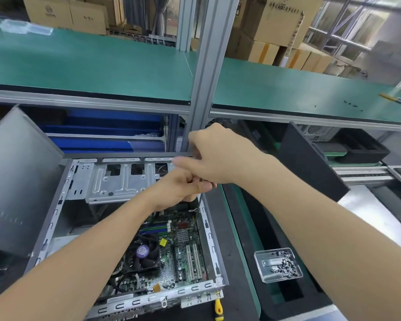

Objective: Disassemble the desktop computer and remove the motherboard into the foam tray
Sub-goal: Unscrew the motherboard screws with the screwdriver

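A hard tug from the left grip (183, 188) could tear a plug off the board (185, 258) or bend its pins, since the thin dark cable (197, 205) it seems to pinch runs down onto that board; a slip could also drag knuckles across the sharp rim of the case (208, 230). That grip is clenched, thumb over curled fingers, at the case's far right corner. The right grip (215, 156) touches it from above, fingers curled and blurred, and whether it holds anything I cannot tell. The board lies flat in the case, not yet out, its fan (144, 253) nearer and to the left. The foam tray (248, 228) waits just right of the case.
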Action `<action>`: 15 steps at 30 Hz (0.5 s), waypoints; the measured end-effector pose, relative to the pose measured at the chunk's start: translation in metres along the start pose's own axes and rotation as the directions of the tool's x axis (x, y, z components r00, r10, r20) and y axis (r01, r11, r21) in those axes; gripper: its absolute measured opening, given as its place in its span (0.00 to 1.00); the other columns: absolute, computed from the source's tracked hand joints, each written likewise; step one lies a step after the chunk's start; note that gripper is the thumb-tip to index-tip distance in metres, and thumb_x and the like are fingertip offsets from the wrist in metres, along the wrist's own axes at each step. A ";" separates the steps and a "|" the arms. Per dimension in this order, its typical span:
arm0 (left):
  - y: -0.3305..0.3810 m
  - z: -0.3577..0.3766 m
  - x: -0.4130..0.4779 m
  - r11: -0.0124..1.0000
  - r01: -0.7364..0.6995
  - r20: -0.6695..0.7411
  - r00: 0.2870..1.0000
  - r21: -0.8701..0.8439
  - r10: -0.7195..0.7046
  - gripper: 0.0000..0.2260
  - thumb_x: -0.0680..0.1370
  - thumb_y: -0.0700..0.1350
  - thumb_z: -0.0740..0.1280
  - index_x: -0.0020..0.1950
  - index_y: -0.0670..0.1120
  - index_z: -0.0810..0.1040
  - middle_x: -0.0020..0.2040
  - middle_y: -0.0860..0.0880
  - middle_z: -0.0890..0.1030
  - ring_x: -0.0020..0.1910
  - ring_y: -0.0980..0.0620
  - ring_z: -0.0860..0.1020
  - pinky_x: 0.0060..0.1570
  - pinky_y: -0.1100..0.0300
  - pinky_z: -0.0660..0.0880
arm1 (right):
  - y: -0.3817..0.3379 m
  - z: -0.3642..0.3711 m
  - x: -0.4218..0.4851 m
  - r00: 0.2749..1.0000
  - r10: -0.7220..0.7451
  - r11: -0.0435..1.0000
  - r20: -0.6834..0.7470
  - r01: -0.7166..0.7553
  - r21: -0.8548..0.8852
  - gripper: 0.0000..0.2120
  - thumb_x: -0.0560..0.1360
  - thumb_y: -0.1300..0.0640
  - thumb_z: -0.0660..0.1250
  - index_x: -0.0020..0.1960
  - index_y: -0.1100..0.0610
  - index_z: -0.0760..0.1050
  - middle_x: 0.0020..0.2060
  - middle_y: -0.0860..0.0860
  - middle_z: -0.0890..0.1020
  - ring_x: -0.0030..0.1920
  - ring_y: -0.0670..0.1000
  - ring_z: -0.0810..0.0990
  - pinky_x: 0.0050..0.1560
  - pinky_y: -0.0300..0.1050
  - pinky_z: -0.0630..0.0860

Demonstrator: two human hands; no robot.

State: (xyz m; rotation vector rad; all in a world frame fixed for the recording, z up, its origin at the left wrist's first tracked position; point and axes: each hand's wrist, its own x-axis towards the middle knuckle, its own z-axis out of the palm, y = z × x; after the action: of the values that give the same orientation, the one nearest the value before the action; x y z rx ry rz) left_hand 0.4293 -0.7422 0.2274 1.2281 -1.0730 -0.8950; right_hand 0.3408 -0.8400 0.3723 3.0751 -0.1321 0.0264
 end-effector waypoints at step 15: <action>-0.006 -0.011 0.000 0.998 0.050 -0.103 0.994 0.035 -0.046 0.09 0.81 0.47 0.72 0.44 0.48 0.74 0.30 0.53 0.62 0.27 0.53 0.59 0.29 0.59 0.59 | 0.003 0.009 0.012 0.991 -0.060 0.994 0.116 0.071 -0.089 0.06 0.82 0.55 0.63 0.47 0.54 0.73 0.44 0.54 0.80 0.45 0.57 0.79 0.41 0.47 0.73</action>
State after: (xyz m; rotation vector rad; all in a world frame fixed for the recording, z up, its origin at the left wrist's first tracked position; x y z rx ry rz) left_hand 0.4398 -0.7403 0.2210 1.3219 -0.9860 -0.8428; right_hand 0.3525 -0.8442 0.3636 2.9857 -0.0368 -0.1534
